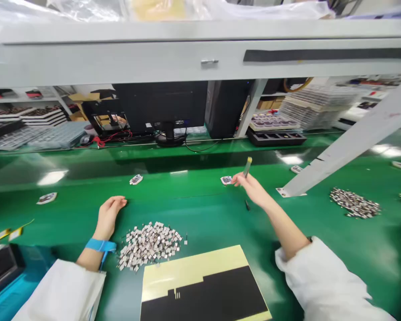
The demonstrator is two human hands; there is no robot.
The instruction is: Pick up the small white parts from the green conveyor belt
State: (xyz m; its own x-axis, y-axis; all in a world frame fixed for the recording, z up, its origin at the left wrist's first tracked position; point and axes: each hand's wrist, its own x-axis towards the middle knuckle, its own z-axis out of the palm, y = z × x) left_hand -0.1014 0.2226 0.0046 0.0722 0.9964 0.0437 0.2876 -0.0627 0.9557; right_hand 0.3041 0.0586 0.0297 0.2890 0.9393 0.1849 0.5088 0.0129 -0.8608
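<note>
yellow-tipped grey pen-like stick (247,166), light and stiff, pinched by its lower barrel in the right hand (250,189) above the green mat (87,178); left hand (108,216) lies half-curled, empty, beside silvery metal tabs (149,246).

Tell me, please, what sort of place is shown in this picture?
It looks like an electronics assembly workshop: a green bench mat, a blue wrist strap, a heap of small metal parts, and stacked trays.

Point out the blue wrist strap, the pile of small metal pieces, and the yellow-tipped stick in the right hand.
Blue wrist strap (100,245): head view, on the band's middle.
Pile of small metal pieces (149,246): head view, on the pile's centre.
Yellow-tipped stick (247,169): head view, on its shaft.
</note>
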